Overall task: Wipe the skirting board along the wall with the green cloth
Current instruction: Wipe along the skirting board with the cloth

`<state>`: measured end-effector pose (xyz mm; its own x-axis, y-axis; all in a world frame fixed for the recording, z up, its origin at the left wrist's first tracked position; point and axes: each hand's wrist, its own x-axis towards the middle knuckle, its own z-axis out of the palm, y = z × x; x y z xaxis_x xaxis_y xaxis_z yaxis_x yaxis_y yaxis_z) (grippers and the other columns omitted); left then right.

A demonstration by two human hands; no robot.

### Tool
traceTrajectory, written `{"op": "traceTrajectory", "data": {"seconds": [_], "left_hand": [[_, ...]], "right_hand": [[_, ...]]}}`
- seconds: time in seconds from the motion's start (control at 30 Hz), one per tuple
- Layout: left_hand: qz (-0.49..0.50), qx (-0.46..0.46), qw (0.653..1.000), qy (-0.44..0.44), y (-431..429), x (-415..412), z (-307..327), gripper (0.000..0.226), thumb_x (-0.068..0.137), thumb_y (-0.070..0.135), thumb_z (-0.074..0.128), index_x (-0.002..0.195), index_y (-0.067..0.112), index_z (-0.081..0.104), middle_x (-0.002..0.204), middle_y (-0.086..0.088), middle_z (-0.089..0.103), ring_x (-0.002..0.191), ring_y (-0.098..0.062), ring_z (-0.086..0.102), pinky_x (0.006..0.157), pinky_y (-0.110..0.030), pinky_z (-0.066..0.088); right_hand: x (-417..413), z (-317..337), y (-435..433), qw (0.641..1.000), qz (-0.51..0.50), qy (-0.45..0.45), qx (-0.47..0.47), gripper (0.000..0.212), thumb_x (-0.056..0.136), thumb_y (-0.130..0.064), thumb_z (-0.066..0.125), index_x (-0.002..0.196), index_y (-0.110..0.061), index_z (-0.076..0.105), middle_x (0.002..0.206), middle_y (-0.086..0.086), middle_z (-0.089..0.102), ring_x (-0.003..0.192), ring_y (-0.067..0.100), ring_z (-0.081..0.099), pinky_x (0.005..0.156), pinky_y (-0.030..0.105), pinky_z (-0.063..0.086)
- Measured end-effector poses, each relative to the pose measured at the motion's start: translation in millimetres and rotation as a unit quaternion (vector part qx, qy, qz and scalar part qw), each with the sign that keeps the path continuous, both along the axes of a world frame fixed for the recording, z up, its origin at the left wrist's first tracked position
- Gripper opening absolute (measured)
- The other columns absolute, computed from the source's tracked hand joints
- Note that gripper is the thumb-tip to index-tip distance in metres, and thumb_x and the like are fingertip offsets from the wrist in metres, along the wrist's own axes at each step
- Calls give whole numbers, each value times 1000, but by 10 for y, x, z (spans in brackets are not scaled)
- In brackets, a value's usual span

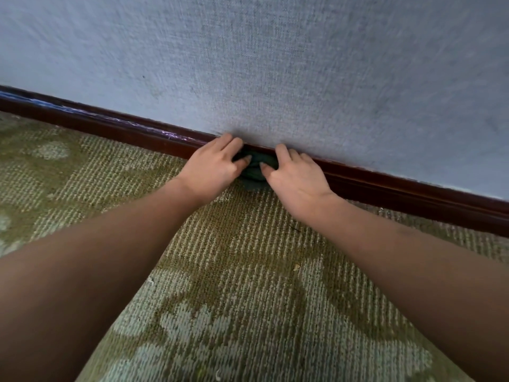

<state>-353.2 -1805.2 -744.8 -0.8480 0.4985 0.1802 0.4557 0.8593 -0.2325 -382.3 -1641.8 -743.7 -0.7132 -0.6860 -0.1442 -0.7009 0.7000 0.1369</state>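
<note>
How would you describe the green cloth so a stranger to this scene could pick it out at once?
Follow the grey-blue wall down to the dark brown skirting board above the patterned carpet. There the left hand and right hand grip the green cloth against the board. It is the only dark, bunched fabric there.

The skirting board (385, 186) is shiny dark wood. The wall (275, 64) at 12 o'clock looks rough and matt. The carpet (234, 271) is bumpy. The green cloth (254, 172) looks soft.
</note>
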Motion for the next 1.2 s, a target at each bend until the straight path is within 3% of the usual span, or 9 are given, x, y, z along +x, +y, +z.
{"op": "traceTrajectory", "data": {"seconds": [0.13, 0.3, 0.5, 0.83, 1.03, 1.2], "left_hand": [[20, 22, 1000, -1, -5, 47, -19, 46, 53, -12, 79, 98, -6, 69, 77, -22, 59, 73, -37, 60, 61, -38, 54], [0, 0, 1000, -19, -36, 131, -63, 51, 51, -10, 80, 100, -4, 69, 80, -21, 61, 73, -35, 60, 66, -37, 54], [5, 5, 1000, 15, -109, 76, 15, 47, 54, -10, 78, 100, -5, 68, 80, -22, 61, 75, -36, 61, 64, -38, 54], [8, -2, 1000, 20, -182, -8, 1, 35, 63, -5, 77, 97, -2, 71, 83, -20, 64, 80, -41, 61, 70, -41, 54], [2, 9, 1000, 16, -177, -18, -13, 33, 60, -7, 79, 92, -4, 71, 79, -21, 62, 75, -40, 61, 64, -39, 54], [-7, 5, 1000, 26, -133, -25, 28, 31, 57, -5, 81, 86, -4, 72, 72, -18, 60, 69, -35, 61, 59, -34, 53]], "right_hand": [[22, -30, 97, 1000, 6, -9, -20, 63, 84, -4, 55, 140, -16, 28, 129, 19, 29, 116, 32, 39, 97, 39, 34], [106, -84, 107, 999, 6, -42, -27, 64, 84, -2, 53, 140, -18, 26, 122, 16, 30, 111, 31, 40, 93, 38, 35], [63, -71, 57, 999, -3, -2, -42, 65, 87, -5, 51, 143, -18, 20, 125, 18, 28, 114, 32, 38, 96, 39, 34], [36, -116, -128, 997, -56, -21, -44, 60, 90, -8, 47, 143, -21, 22, 130, 19, 27, 118, 34, 37, 97, 40, 32], [8, -79, -135, 998, -51, -19, -27, 59, 90, -10, 46, 142, -23, 23, 133, 18, 26, 114, 34, 42, 98, 41, 30], [-18, 12, -71, 999, -17, 33, -3, 52, 91, -15, 43, 140, -22, 27, 130, 22, 30, 112, 34, 45, 96, 44, 29]]}}
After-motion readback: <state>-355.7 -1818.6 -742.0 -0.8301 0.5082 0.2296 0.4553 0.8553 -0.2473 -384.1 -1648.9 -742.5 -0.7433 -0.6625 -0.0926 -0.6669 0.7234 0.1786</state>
